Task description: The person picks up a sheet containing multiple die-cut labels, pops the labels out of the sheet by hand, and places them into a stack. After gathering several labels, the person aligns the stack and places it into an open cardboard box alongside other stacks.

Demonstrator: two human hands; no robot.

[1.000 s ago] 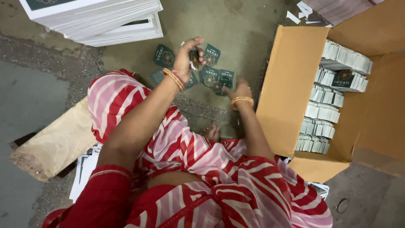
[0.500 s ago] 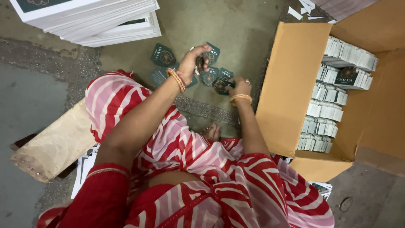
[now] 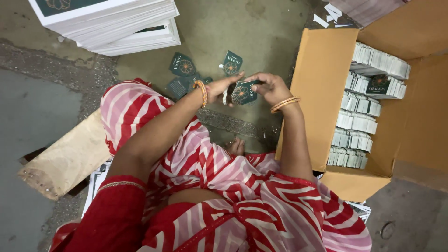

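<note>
1 dark green card (image 3: 242, 92) is held by both hands, left hand (image 3: 219, 88) and right hand (image 3: 270, 87); a few loose cards (image 3: 183, 64) are scattered on the floor, many stacked in the cardboard box (image 3: 322, 93)

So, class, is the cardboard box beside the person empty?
No, the cardboard box holds rows of stacked white-edged cards, with one dark green card lying on top.

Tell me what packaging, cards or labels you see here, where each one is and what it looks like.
Dark green card: square, pale flower motif, held between left hand and right hand.
Loose green cards: same look, on the floor beyond the hands.
Cardboard box: brown, open, at right.
Card bundles: white edges, rowed inside the box.
White sheet stack: top left, green-topped.
</note>
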